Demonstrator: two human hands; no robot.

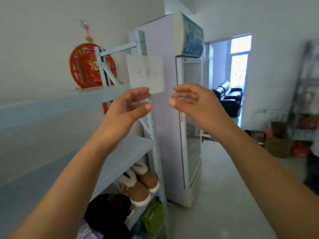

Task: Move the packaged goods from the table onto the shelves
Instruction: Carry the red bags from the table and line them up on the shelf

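The left hand point(127, 107) and right hand point(191, 99) are raised with palms facing each other, apart, fingers relaxed and holding nothing. They hover before the shelves point(131, 149) and a fridge point(165, 118). A green package point(152, 217) sits low in the shelves, just below furry boots point(143, 185).

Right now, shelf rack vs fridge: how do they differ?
The shelf rack is an open frame of perforated posts and flat boards; the fridge is a closed cabinet with a glass door. The fridge tops out above the shelf rack. The shelf rack carries brown boots low down and a paper sign near its top; what the fridge holds cannot be told. Both are pale and stand side by side.
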